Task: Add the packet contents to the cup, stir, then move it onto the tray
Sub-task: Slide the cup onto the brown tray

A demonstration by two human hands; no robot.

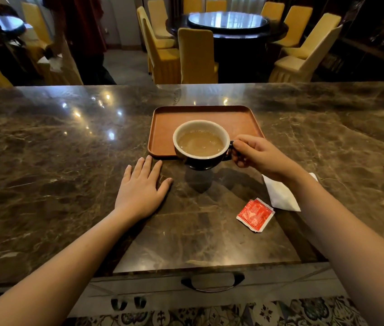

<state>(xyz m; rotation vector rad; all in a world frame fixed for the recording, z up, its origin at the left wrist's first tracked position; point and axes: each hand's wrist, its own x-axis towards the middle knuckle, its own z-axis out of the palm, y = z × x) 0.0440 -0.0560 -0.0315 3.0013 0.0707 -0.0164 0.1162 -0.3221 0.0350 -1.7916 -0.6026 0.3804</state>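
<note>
A dark cup (201, 147) with a white inside holds light brown liquid. My right hand (260, 156) grips its handle and holds it lifted above the counter, over the near edge of the brown tray (186, 118); its shadow falls on the marble below. My left hand (140, 191) lies flat on the counter, fingers spread, just left of the cup and near the tray's front left corner. A torn red packet (255, 215) lies on the counter to the right, under my right forearm's side.
A white folded napkin (280, 196) lies beside the red packet, partly under my right forearm. The marble counter (68, 149) stretches wide on both sides. Beyond its far edge stand yellow chairs (196, 55) and a round dark table (228, 22). A person stands at the back left.
</note>
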